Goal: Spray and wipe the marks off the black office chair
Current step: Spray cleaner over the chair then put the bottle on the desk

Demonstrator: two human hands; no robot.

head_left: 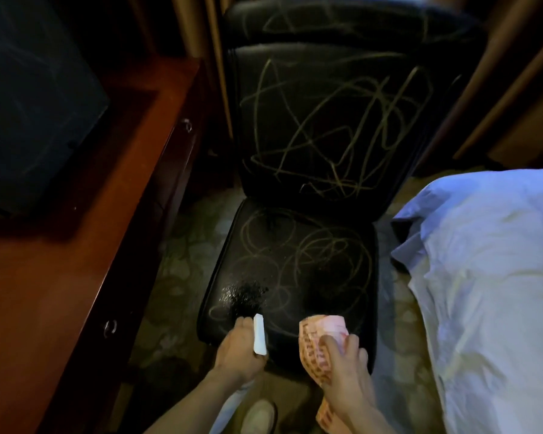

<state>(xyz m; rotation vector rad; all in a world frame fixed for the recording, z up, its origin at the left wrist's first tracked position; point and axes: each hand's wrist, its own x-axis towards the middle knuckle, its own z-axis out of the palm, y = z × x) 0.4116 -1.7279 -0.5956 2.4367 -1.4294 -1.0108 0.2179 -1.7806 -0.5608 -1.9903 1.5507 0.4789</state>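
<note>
Nearest of all, the left hand (239,346) curls its fingers round the white head of a spray bottle (260,335), aimed at the near edge of the seat. Just right of it, the right hand (345,361) grips a bunched pink cloth (317,336), held just above the seat's front edge; whether the cloth touches the leather is hard to tell.

On the left stands a wooden cabinet (60,277) with a dark screen (29,89) on it. The black office chair (326,183) stands in the middle, between the cabinet and the bed sheet (483,277) on the right.

By my reckoning, the job has barely begun. One wet patch (245,296) glistens on the near left of the seat, so some spray is down there. Pale scribbled marks (333,126) cover the seat, backrest and headrest, and no wiped area shows. Nearly all the spraying and all the wiping seem left to do.
</note>
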